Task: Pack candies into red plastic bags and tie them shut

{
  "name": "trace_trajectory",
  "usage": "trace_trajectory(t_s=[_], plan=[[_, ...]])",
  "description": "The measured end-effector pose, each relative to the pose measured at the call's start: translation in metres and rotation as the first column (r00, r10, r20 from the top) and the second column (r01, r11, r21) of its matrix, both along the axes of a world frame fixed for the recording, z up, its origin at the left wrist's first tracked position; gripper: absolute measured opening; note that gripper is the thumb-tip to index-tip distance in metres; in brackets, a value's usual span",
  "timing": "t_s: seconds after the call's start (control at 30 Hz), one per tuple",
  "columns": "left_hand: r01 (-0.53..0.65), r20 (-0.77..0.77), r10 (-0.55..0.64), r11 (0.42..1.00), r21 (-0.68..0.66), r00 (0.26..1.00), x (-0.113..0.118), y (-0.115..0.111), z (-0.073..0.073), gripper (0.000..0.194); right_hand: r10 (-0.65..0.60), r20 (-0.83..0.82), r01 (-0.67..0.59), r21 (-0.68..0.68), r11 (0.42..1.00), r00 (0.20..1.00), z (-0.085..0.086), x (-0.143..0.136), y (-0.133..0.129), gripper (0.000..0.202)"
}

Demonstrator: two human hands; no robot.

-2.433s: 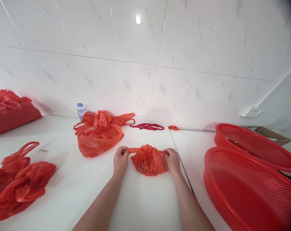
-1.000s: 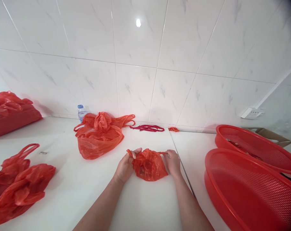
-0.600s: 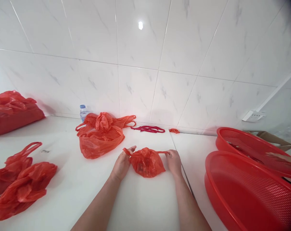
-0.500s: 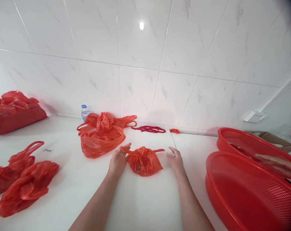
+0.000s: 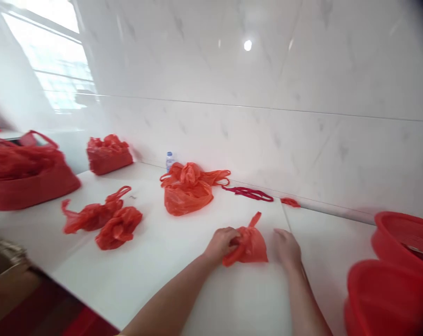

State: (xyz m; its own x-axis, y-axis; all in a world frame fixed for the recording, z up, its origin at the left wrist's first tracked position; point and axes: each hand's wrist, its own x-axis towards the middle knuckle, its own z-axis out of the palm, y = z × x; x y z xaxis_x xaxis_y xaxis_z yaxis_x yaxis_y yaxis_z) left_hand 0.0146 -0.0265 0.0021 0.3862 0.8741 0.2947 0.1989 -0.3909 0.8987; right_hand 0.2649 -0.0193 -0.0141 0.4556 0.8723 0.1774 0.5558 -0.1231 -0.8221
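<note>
A small red plastic bag (image 5: pixel 253 245), knotted at the top with one tail sticking up, rests on the white table (image 5: pixel 155 275). My left hand (image 5: pixel 223 243) has its fingers closed around the bag's left side. To the right of the bag, my right hand (image 5: pixel 287 247) is held apart from it, fingers extended and slightly blurred, with nothing in them. Whatever lies inside the bag cannot be made out.
A larger red bag (image 5: pixel 188 198) lies behind, near a water bottle (image 5: pixel 169 161). Knotted red bags (image 5: pixel 118 227) sit at left, with filled red bags (image 5: pixel 32 182) beyond. Dark red straps (image 5: pixel 249 192) lie along the wall. Red plastic baskets (image 5: pixel 382 289) stand at right.
The view has swung left, bringing a window and another filled bag into sight. My left hand has closed on the knotted bag and the bag has turned. The other person's hand is out of view.
</note>
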Motion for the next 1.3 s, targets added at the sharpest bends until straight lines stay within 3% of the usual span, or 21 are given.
trace_trajectory(t_s=[0.13,0.23,0.33,0.4,0.43,0.47,0.5,0.57,0.6,0.63,0.67,0.73,0.77,0.83,0.93,1.07,1.2,1.3], plan=[[-0.130,0.001,0.130,0.990,-0.052,0.991,-0.011,-0.018,-0.009,0.009,0.008,0.023,-0.007,-0.047,0.999,1.000,-0.009,0.009,0.005,0.041],[-0.212,0.109,0.235,0.960,-0.184,0.966,-0.032,-0.036,-0.003,0.008,-0.002,0.034,0.004,-0.075,0.997,0.999,-0.013,0.012,0.009,0.038],[-0.266,0.316,0.391,0.889,-0.373,0.864,-0.070,-0.052,0.026,0.018,0.004,0.049,0.000,-0.069,0.998,0.999,-0.014,0.012,0.010,0.039],[-0.409,0.395,0.505,0.860,-0.306,0.767,-0.103,-0.058,0.053,0.022,0.017,0.057,-0.014,-0.056,0.998,0.998,-0.013,0.010,0.009,0.040],[-0.539,0.404,0.584,0.810,-0.232,0.704,-0.122,-0.060,0.066,0.024,0.026,0.057,-0.023,-0.050,0.998,0.998,-0.012,0.009,0.008,0.040],[-0.693,0.411,0.677,0.708,-0.137,0.611,-0.141,-0.060,0.077,0.024,0.035,0.051,-0.033,-0.046,0.998,0.998,-0.011,0.008,0.008,0.041],[-0.838,0.420,0.766,0.545,-0.022,0.487,-0.159,-0.060,0.085,0.024,0.041,0.042,-0.039,-0.047,0.998,0.998,-0.011,0.007,0.007,0.041],[-0.965,0.390,0.888,0.183,0.186,0.244,-0.194,-0.061,0.087,0.031,0.050,0.034,-0.048,-0.058,0.997,0.998,-0.010,0.005,0.007,0.041],[-0.956,0.306,0.939,0.065,0.284,0.155,-0.210,-0.061,0.081,0.041,0.052,0.040,-0.050,-0.060,0.997,0.998,-0.009,0.003,0.007,0.040],[-0.926,0.173,0.978,0.044,0.376,0.117,-0.223,-0.062,0.071,0.055,0.055,0.052,-0.052,-0.060,0.997,0.997,-0.009,0.002,0.007,0.040],[-0.894,-0.011,0.993,0.113,0.434,0.120,-0.235,-0.062,0.057,0.067,0.056,0.064,-0.053,-0.060,0.997,0.996,-0.008,0.001,0.007,0.039],[-0.830,-0.403,0.895,0.367,0.420,0.192,-0.251,-0.062,0.027,0.066,0.063,0.076,-0.059,-0.051,0.997,0.995,-0.006,-0.002,0.006,0.038],[-0.805,-0.518,0.835,0.431,0.407,0.186,-0.256,-0.061,0.013,0.064,0.067,0.075,-0.063,-0.045,0.997,0.995,-0.004,-0.004,0.005,0.038],[-0.778,-0.625,0.766,0.481,0.404,0.149,-0.262,-0.057,-0.007,0.063,0.075,0.086,-0.072,-0.038,0.997,0.994,-0.001,-0.007,0.003,0.037],[-0.756,-0.654,0.746,0.498,0.424,0.125,-0.265,-0.047,-0.014,0.065,0.065,0.134,-0.060,-0.046,0.997,0.989,0.001,-0.013,0.000,0.035],[-0.755,-0.658,0.744,0.497,0.429,0.116,-0.268,-0.037,-0.007,0.064,0.067,0.221,-0.060,-0.039,0.997,0.973,-0.001,-0.019,-0.001,0.034],[-0.773,-0.620,0.780,0.442,0.455,0.082,-0.264,-0.035,-0.001,0.059,0.082,0.266,-0.075,-0.034,0.997,0.961,-0.002,-0.021,0.001,0.033],[-0.780,-0.533,0.846,0.346,0.521,0.019,-0.260,-0.038,0.002,0.054,0.077,0.272,-0.066,-0.051,0.997,0.959,-0.001,-0.021,0.001,0.033]])
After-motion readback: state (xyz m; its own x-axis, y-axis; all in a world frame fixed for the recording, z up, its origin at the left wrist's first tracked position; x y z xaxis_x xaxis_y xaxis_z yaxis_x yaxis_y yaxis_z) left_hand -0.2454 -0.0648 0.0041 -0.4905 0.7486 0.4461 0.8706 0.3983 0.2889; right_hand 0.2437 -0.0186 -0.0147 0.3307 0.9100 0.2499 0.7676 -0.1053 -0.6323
